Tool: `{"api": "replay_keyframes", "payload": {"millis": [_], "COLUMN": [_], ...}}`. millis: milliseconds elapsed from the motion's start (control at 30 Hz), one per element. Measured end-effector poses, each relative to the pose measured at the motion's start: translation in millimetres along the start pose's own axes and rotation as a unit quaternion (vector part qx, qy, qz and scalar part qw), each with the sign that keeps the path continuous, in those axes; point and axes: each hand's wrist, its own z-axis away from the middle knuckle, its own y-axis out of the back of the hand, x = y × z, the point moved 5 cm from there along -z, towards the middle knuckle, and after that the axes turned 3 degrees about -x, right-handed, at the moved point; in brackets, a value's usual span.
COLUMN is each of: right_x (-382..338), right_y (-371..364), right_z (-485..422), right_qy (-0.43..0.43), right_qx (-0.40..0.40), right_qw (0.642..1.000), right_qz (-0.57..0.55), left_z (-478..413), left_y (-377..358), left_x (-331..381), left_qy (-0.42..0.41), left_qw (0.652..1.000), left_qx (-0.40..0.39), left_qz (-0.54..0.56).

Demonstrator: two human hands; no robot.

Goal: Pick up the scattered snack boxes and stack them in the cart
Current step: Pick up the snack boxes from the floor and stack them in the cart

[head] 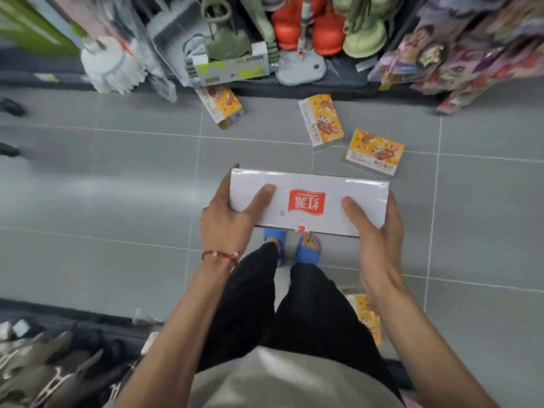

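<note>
Snack boxes: four yellow ones loose on the tiled floor [117, 172], one white-faced box in hand. Cart not in view.

- Leftmost yellow box [220, 106]: tilted, at the foot of the shelf [347, 81].
- Left hand [232, 213]: grips the left end of the white box [309, 201], thumb on top, fingers round the edge. The box is level, above the feet.
- Middle yellow box [321, 123] and right yellow box [374, 151]: flat on the floor, near each other, apart.
- Right hand [376, 231]: grips the right end the same way.
- Fourth box [366, 313]: by the right leg, partly hidden behind the forearm; how it lies is unclear.

Judgement: carry the box level by both ends and locate the cart before letting go. Seat it flat against a cart corner so later boxes stack square. When turning, step clear of the fourth box.
</note>
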Motion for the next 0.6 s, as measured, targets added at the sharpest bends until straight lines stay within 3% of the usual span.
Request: {"api": "replay_keyframes", "payload": {"millis": [300, 600], "right_x": [-63.0, -86.5], "right_y": [-63.4, -206.9], "right_z": [36.4, 63.8], "right_qy": [0.009, 0.022], "right_qx": [-0.138, -0.254], "right_qw": [0.99, 0.96], "right_qz": [0.04, 0.112], "left_z": [54.1, 56.2], "left_y": [85.8, 190.5], "left_x": [-1.8, -52.3], "left_qy": [0.054, 0.085], "left_qw": [0.979, 0.939], "left_qx": [0.107, 0.201], "left_qz": [0.165, 0.267]}}
